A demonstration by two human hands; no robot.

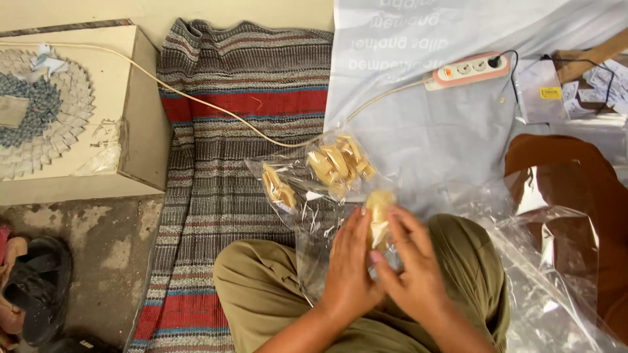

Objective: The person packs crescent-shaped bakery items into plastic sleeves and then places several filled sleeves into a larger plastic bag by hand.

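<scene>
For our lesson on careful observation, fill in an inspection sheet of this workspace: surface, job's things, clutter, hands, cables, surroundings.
Surface: striped woven mat on a concrete floor, pale printed sheet beside it.
Job's things: small yellowish piece in clear wrap; clear bags of similar pieces.
Clutter: loose clear plastic film.
Hands: left hand and right hand both grip the piece.
Cables: cream cord to a power strip; black plug lead.
Surroundings: cardboard box with folded-paper disc, black sandal.
</scene>
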